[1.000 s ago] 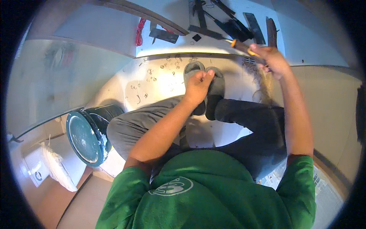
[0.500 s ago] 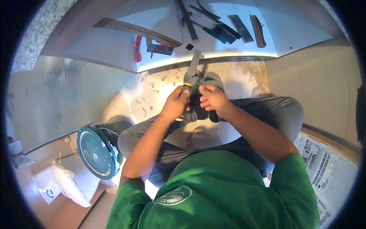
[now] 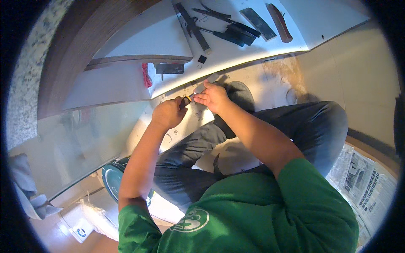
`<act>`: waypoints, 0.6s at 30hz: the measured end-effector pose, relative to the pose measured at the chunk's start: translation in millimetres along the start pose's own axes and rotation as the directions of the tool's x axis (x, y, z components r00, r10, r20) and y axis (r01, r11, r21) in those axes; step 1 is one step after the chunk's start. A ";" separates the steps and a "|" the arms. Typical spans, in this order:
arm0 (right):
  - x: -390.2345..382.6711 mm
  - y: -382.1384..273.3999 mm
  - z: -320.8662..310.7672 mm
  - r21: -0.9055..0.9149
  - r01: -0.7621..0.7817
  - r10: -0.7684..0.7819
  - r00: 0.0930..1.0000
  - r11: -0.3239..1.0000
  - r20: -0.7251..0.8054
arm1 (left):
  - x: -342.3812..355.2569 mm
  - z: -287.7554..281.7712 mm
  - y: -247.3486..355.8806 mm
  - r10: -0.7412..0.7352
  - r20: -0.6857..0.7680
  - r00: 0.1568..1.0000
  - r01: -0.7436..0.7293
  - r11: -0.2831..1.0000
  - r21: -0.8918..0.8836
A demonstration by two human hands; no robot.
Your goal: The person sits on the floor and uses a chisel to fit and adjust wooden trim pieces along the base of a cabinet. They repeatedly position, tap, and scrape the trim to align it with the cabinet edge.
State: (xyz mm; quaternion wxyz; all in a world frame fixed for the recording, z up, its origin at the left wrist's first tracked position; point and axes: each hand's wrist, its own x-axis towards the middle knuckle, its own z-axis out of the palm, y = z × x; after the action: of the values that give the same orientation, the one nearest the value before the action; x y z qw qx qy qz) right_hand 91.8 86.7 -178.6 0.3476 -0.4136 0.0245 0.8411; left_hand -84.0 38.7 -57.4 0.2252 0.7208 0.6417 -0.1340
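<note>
Flat-bladed tool (image 3: 188,99), handle gripped by curled fingers of left hand (image 3: 167,113); blade (image 3: 200,89) beside part-spread fingers of right hand (image 3: 215,98), contact unclear. Likely stiff, light; best held by handle.

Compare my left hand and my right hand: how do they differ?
Your left hand is curled around the handle of the tool, while your right hand is at the blade, its fingers straighter than the left's. Your left hand also sits lower in the picture than your right. Both are bare and close to the same tool.
</note>
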 end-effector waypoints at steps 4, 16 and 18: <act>13.4 3.4 10.7 0.056 0.014 -0.014 1.000 0.998 -0.001 | 2.4 -6.6 -12.6 -0.026 -0.064 0.998 0.032 0.996 0.085; 23.8 5.5 19.9 0.083 0.069 -0.067 0.997 0.994 -0.030 | 17.2 -23.9 -21.4 -0.028 0.003 1.000 0.027 0.979 0.204; 24.7 8.4 21.0 0.101 0.069 -0.065 0.997 0.992 -0.042 | 16.3 -23.6 -23.7 -0.031 -0.013 0.999 0.033 0.979 0.203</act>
State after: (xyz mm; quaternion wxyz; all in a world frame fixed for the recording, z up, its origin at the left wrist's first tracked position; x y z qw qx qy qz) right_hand 62.1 101.2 -184.4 0.3960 -0.4119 0.0605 0.8185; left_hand -107.3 66.2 -48.5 0.1451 0.7302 0.6373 -0.1989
